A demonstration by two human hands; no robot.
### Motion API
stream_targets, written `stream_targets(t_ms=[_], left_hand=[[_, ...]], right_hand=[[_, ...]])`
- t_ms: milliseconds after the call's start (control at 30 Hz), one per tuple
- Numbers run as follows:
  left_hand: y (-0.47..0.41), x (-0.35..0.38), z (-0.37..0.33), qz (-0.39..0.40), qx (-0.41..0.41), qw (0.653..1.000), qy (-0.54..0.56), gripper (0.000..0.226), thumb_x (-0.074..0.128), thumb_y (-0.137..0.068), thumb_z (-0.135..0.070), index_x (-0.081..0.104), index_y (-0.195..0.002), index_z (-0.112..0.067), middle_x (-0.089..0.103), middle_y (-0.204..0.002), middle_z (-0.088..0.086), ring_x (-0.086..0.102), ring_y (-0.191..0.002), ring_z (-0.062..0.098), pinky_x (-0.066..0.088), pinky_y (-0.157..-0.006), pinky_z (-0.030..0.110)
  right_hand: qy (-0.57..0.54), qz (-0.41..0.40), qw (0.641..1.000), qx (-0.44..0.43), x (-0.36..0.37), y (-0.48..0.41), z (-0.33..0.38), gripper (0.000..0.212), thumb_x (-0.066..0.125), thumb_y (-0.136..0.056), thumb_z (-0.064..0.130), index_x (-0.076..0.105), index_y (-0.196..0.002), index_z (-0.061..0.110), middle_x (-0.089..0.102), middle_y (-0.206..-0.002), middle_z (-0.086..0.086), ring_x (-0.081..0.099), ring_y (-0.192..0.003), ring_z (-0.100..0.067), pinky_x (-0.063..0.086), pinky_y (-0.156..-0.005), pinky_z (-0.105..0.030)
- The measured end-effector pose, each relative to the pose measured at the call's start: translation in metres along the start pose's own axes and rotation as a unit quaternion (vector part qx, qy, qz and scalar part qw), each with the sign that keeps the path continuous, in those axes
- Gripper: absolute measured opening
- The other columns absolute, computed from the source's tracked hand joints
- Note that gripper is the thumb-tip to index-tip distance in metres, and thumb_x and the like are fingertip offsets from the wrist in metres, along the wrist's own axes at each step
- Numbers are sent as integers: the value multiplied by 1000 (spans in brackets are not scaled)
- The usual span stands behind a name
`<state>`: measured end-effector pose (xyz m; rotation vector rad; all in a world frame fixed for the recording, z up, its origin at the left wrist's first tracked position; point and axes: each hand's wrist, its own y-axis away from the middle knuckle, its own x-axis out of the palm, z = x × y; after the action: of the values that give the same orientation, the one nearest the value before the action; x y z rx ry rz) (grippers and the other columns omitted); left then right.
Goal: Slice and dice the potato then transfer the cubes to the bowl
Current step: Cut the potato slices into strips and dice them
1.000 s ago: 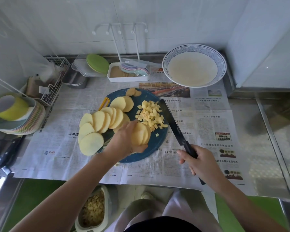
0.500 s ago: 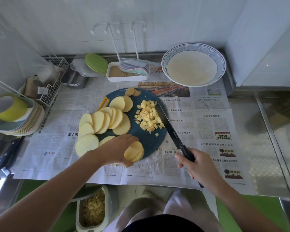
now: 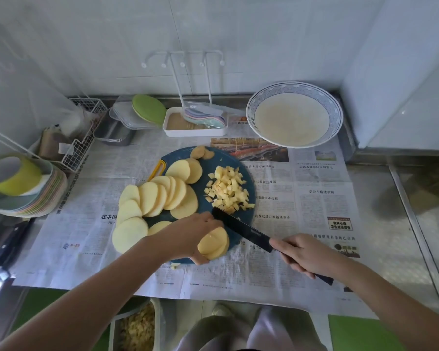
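A round blue cutting board (image 3: 205, 196) lies on newspaper. Fanned potato slices (image 3: 157, 196) cover its left side and spill onto the paper. A heap of potato cubes (image 3: 228, 190) sits on its right side. My left hand (image 3: 190, 236) holds a small stack of slices (image 3: 213, 243) at the board's near edge. My right hand (image 3: 307, 254) grips the black knife (image 3: 241, 228) by its handle; the blade lies low over the board, tip next to my left hand's fingers. The blue-rimmed bowl (image 3: 254, 107) stands at the back right, holding no potato.
Newspaper (image 3: 302, 206) covers the counter. A stack of plates with a yellow cup (image 3: 15, 183) stands at the left, with a wire basket (image 3: 81, 140) behind. A white tray (image 3: 195, 125) and a steel container (image 3: 117, 130) sit at the back. A bin of peelings (image 3: 137, 328) is below the counter edge.
My left hand drew the stack of slices toward the board's near edge. The knife swung left from the newspaper beside the board, its blade now over the board next to my left hand.
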<state>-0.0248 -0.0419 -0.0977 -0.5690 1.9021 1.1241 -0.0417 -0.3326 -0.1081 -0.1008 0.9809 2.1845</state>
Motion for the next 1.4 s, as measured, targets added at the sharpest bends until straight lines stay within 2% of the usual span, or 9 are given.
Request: stream_targets(t_ms=[67, 400, 600, 767, 867, 1000, 1100, 1267, 1400], left_hand=[[-5, -2, -3, -4, 12, 1000, 19, 89, 78, -72, -39, 29, -145, -28, 38, -139, -4, 39, -123, 14, 38, -98, 26], [-28, -18, 15, -7, 14, 999, 46, 90, 81, -71, -24, 32, -146, -24, 32, -146, -2, 31, -133, 16, 28, -107, 24], [-28, -25, 29, -7, 11, 999, 39, 89, 82, -72, -21, 33, -146, -28, 31, -145, -4, 30, -132, 15, 27, -103, 20], [-28, -19, 11, -7, 22, 1000, 16, 90, 77, -75, -13, 28, -149, -26, 26, -151, 0, 24, -138, 16, 23, -110, 23], [-18, -6, -2, -54, -19, 997, 58, 97, 80, -75, -22, 20, -151, -25, 17, -155, 0, 18, -141, 15, 23, -109, 21], [-9, 14, -35, -184, -192, 952, 151, 97, 73, -75, -51, 19, -148, -19, 15, -150, 3, 17, -139, 21, 33, -109, 37], [-17, 28, -49, -225, -277, 919, 165, 99, 68, -77, -59, 15, -148, -15, 17, -149, 7, 20, -137, 25, 29, -109, 36], [-23, 41, -50, -298, -273, 887, 222, 91, 71, -79, -48, 22, -148, -14, 24, -150, 6, 22, -136, 24, 24, -111, 32], [-20, 44, -57, -319, -281, 864, 271, 100, 71, -81, -46, 11, -152, -10, 15, -156, 9, 19, -142, 27, 23, -113, 33]], right_hand=[[16, -1, 1000, -3, -7, -9, 5, 56, 40, -90, 63, 52, -70, 13, 47, -49, 3, 38, -37, -11, 38, -43, -22], [71, -50, 996, -7, -41, -35, 25, 57, 41, -94, 59, 51, -66, 10, 47, -48, -1, 39, -34, -11, 37, -40, -17], [68, -59, 996, -4, -37, -38, 22, 57, 39, -93, 60, 51, -67, 11, 45, -44, 2, 39, -33, -11, 39, -41, -19], [85, -76, 993, -14, -26, -33, 21, 55, 39, -93, 60, 48, -64, 14, 42, -43, 5, 36, -34, -9, 39, -46, -21], [79, -91, 993, -18, -16, -25, 18, 54, 38, -94, 59, 48, -63, 15, 42, -47, 6, 33, -35, -6, 36, -46, -21], [72, -94, 993, -24, -2, -16, 15, 54, 38, -89, 61, 49, -63, 15, 44, -49, 6, 38, -41, -7, 37, -49, -22], [70, -103, 992, -29, 5, -14, 14, 60, 33, -80, 69, 50, -66, 13, 46, -55, 0, 41, -47, -11, 37, -53, -28], [87, -126, 988, -32, 16, -13, 13, 59, 32, -84, 67, 48, -66, 13, 41, -55, 0, 36, -46, -12, 32, -51, -26], [94, -154, 983, -40, 27, -12, 17, 58, 32, -86, 67, 40, -59, 16, 35, -50, 4, 33, -43, -11, 32, -51, -28]])
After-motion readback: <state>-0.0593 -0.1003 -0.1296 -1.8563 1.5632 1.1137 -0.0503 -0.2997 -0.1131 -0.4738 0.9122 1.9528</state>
